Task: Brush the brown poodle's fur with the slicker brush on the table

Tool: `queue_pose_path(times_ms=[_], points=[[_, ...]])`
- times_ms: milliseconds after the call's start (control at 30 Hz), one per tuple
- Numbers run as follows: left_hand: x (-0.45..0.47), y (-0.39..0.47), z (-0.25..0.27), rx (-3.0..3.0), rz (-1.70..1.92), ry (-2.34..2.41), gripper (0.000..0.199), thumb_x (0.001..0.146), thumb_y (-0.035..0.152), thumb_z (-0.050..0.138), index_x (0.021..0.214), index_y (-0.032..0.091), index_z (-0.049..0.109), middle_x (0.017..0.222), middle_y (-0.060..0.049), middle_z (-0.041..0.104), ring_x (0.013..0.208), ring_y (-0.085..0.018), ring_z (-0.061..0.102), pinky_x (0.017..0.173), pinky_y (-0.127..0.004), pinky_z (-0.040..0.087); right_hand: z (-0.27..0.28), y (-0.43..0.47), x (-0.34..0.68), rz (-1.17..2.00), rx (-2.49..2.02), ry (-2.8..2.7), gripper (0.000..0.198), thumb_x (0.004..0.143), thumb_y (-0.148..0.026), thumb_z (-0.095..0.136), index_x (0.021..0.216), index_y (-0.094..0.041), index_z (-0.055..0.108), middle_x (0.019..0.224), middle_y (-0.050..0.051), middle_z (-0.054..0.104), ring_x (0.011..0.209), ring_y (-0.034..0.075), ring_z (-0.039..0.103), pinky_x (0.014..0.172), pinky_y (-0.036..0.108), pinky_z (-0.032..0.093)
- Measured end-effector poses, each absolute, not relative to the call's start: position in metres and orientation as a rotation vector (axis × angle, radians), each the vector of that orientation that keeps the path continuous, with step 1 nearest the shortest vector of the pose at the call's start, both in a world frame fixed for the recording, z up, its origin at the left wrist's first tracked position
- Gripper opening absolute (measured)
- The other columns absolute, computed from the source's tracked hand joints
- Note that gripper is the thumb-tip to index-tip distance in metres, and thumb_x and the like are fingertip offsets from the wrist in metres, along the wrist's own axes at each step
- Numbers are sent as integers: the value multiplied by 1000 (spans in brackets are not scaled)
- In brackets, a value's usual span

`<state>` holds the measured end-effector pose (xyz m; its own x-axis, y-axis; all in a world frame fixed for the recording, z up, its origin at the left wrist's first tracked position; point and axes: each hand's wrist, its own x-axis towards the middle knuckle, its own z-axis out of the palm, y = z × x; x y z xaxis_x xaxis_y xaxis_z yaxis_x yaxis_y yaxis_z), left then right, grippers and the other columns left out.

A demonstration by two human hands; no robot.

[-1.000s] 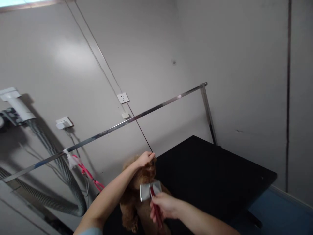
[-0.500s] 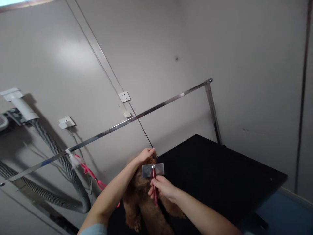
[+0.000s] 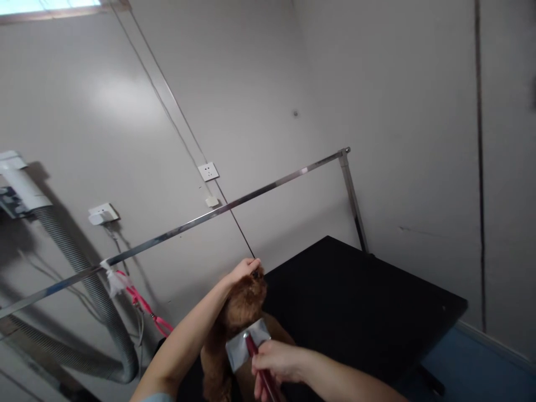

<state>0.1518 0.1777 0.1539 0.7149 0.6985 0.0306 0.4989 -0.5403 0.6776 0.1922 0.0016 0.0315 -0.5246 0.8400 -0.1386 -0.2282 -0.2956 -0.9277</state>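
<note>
A brown curly-haired dog [image 3: 248,301] is on the black table, its head raised at the far end. My left hand [image 3: 245,269] is closed on the dog's head by the dark nose; some of its fingers are hidden behind the fur. In my right hand [image 3: 280,360] is the dark red handle of a slicker brush [image 3: 239,353]. The brush's flat grey back faces me, and its head is tilted over the dog's chest, just below the chin. The bristle side is out of sight, so I cannot tell how firmly it touches the coat.
Above the dog a metal grooming bar [image 3: 184,226] runs across on an upright post. A pink leash [image 3: 142,301] hangs from it at left. Behind are a grey ribbed hose [image 3: 96,293] and wall sockets [image 3: 208,171]. The black table [image 3: 355,307] extends to the right.
The slicker brush has moved down from beside the dog's head to its chest and has tilted. More of the dog's face shows now. The camera view has shifted slightly.
</note>
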Motion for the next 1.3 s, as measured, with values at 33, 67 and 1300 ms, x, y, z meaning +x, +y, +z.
queue_pose_path(times_ms=[33,67,1300], points=[[151,177,153,2258,400,896,61,68,73,42,62,14,53,54,-2,55,51,-12,49,51,-25,37,32,0,192,1867,-806,-1220,24,81,-37,53,78,-14,48,57,3,63,50,14,61,55,24,44],[150,177,152,2255,403,883,60,68,73,42,62,14,53,54,-1,55,50,-12,48,51,-24,37,34,-1,191,1776,-792,-1194,23,82,-37,52,79,-15,48,59,3,64,51,14,61,55,24,44],[154,155,134,2750,240,991,47,84,47,35,62,14,61,55,-3,56,53,-13,48,57,-25,34,8,-11,174,1615,-1169,-1151,13,86,-25,37,82,-16,46,53,-2,58,40,10,53,43,19,39]])
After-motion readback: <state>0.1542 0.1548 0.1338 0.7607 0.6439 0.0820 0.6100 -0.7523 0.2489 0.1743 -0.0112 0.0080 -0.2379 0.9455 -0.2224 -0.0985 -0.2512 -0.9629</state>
